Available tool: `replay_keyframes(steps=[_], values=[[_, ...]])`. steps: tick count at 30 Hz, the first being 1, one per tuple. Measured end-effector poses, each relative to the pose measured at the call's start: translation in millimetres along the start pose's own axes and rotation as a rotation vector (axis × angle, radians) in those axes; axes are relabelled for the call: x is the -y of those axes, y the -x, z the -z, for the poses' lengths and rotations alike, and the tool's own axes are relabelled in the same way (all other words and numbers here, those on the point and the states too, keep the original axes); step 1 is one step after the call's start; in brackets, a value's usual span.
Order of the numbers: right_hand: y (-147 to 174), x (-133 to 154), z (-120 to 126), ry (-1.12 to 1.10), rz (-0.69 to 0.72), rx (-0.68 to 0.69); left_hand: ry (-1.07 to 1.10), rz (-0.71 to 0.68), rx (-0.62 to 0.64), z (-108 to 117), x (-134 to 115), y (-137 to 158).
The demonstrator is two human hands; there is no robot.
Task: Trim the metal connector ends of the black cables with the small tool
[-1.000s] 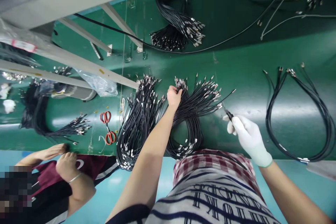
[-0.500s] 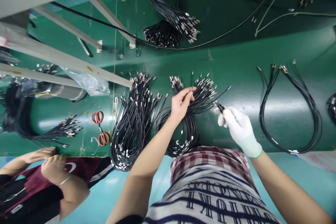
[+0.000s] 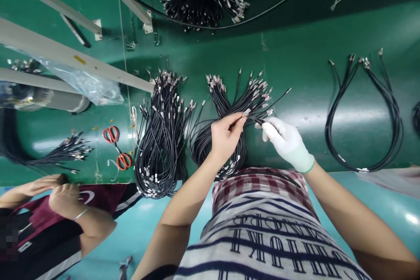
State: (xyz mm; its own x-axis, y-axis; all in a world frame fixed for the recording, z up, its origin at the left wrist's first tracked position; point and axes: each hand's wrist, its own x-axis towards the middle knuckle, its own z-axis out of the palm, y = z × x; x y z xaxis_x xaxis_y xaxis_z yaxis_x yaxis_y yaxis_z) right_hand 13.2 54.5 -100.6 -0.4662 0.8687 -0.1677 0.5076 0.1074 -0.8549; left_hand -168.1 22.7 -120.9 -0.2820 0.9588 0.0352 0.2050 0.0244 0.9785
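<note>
My bare left hand (image 3: 228, 133) is closed in a pinch on the silvery end of a black cable (image 3: 246, 112). My right hand (image 3: 285, 139), in a white glove, is closed around a slim dark tool (image 3: 259, 120), possibly tweezers. The tool's tip points at the pinched end; whether they touch I cannot tell. Under and behind my hands lies a looped bundle of black cables (image 3: 205, 133), its metal-tipped ends fanned out toward the far side. To its left rests a larger cable bundle (image 3: 160, 140) with white tags along its near bend.
Red-handled scissors (image 3: 117, 148) lie left of the bundles. A smaller cable loop (image 3: 328, 129) is on the right, and more cables (image 3: 210, 0) lie at the back. Pale metal struts (image 3: 75, 63) cross the left side. Another person's hands (image 3: 59, 192) are at the lower left.
My right hand has moved left with the dark tool, up to my left fingertips. My left hand now shows a silvery cable end between its fingers. The whole view has shifted slightly.
</note>
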Motion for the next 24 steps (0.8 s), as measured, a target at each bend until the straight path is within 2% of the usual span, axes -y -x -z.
replay_keyframes(steps=[7, 10, 13, 15, 16, 17, 19, 20, 22, 24], values=[[-16.1, -5.1, -8.0, -0.006, 0.048, 0.008, -0.019, -0.004, 0.025, 2.5, 0.1, -2.5], [-18.7, -5.0, -7.8, -0.069, 0.036, 0.036, 0.067, 0.045, 0.068, -3.6, 3.0, -6.7], [-18.6, -6.9, -3.9, -0.174, -0.01, -0.013, 0.221, 0.045, 0.159, -9.4, 18.5, -28.1], [-17.5, -9.3, -0.2, -0.196, -0.028, -0.049, 0.234, 0.003, 0.169, -5.5, 38.2, -53.9], [-16.7, -10.8, 1.6, -0.194, -0.032, -0.058, 0.182, -0.001, 0.112, -0.3, 50.1, -68.7], [-15.7, -12.2, 3.2, -0.19, -0.035, -0.059, 0.08, 0.021, 0.002, 6.5, 62.6, -83.6], [-14.0, -15.0, 4.9, -0.189, -0.046, -0.056, -0.219, 0.158, -0.264, 22.0, 87.4, -109.6], [-13.3, -16.2, 5.0, -0.193, -0.054, -0.055, -0.325, 0.235, -0.333, 28.6, 98.6, -119.4], [-12.7, -17.7, 3.9, -0.206, -0.066, -0.048, -0.403, 0.333, -0.36, 36.2, 116.4, -131.5], [-13.1, -18.2, 2.0, -0.217, -0.074, -0.037, -0.364, 0.354, -0.308, 35.3, 127.2, -134.7]])
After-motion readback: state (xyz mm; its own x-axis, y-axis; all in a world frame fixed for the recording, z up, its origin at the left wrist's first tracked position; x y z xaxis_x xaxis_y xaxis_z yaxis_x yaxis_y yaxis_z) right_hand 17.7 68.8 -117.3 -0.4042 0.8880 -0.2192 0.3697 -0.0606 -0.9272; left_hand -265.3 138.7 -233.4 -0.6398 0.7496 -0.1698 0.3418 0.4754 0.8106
